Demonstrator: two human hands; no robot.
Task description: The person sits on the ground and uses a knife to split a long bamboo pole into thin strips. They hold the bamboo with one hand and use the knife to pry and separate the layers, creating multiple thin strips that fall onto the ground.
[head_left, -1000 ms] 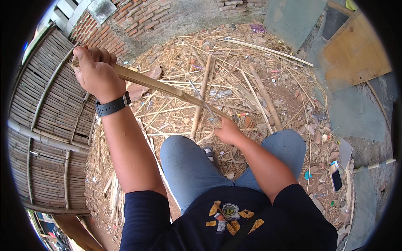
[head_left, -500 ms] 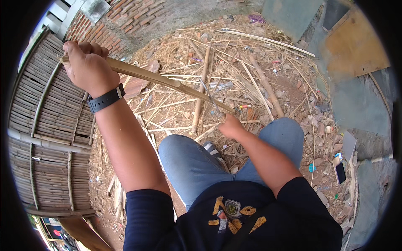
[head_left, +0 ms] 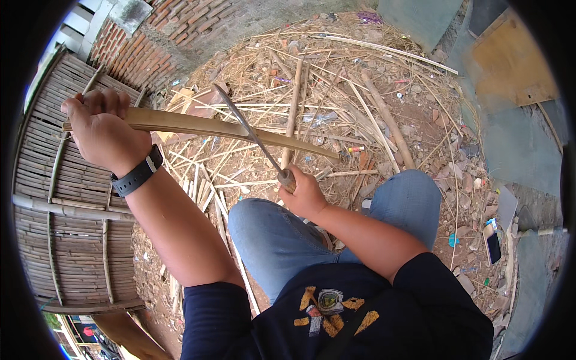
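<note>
My left hand point(head_left: 108, 129), raised at the upper left with a black band on its wrist, is closed round one end of a split bamboo strip point(head_left: 192, 124). The strip slants down to the right in front of me, and its far end is free. My right hand point(head_left: 305, 195), above my knees, grips the wooden handle of a long knife point(head_left: 264, 147) with a dark, slightly curved blade. That blade points up and to the left and crosses the strip near its middle. Whether its edge bites into the bamboo I cannot tell.
Bamboo slivers and rubble litter the ground, with two bamboo poles point(head_left: 292, 114) point(head_left: 387, 120) among them. A slatted bamboo panel point(head_left: 84, 240) stands at the left, a brick wall point(head_left: 174, 30) behind. At the right are grey sheets point(head_left: 516, 150), a brown board point(head_left: 510, 60) and a phone point(head_left: 493, 247).
The knife has moved left along the strip, its blade now reaching past the strip's upper side. My left hand has shifted left and slightly down with the strip.
</note>
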